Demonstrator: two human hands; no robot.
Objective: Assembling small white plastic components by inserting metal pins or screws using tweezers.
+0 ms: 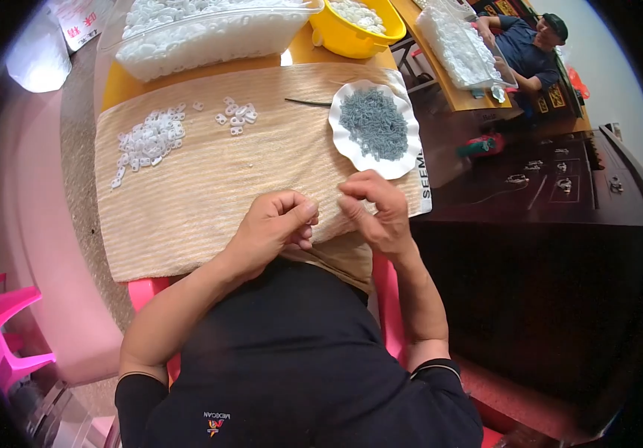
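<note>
Near the front edge of a striped beige cloth [209, 224], my left hand [267, 224] is closed, its thumb pressed against the curled forefinger. Whatever it may hold is hidden by the fingers. My right hand [382, 215] is a little to its right, apart from it, with thumb and fingertips drawn together in a pinch; anything between them is too small to make out. Just beyond the right hand lies a white wavy-rimmed plate [341, 146] heaped with small grey-blue slender pieces [373, 123]. A pile of small white plastic pieces with holes [152, 138] lies at left, with a smaller group [237, 113] beside it.
At the back stand a clear tub [209, 48] of white pieces and a yellow basin [347, 41]. A thin dark stick [308, 101] touches the plate's side. Right of the cloth is a dark tabletop [545, 179]. Another person [527, 56] sits by a white-filled tub [456, 45].
</note>
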